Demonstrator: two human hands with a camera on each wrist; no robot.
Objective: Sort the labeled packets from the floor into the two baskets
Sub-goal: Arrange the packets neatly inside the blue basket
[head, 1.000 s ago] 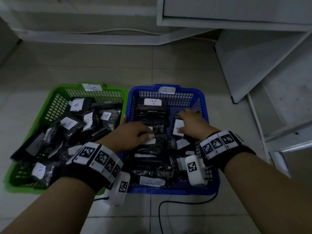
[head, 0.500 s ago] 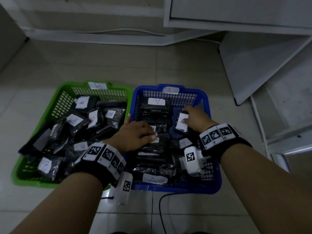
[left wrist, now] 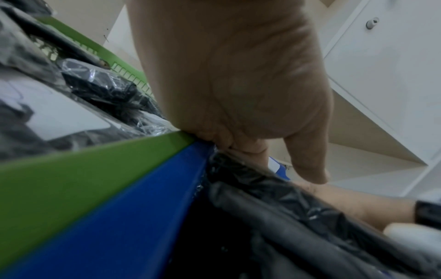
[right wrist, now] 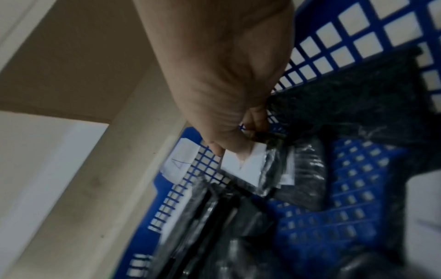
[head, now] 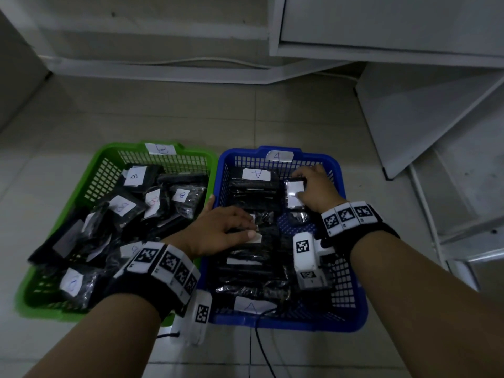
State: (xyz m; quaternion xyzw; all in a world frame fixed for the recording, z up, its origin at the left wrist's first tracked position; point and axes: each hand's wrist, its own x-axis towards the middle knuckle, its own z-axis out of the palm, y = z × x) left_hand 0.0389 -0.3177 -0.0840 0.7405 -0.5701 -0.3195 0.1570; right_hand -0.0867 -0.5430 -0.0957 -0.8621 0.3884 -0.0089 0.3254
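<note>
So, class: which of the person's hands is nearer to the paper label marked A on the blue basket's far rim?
Right. The right hand grips a packet at the far end of the blue basket, just below the A label. The left hand rests on packets mid-basket, farther back.

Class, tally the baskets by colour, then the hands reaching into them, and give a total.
Green basket: 1
Blue basket: 1
Hands, left hand and right hand: 2
Total: 4
</note>
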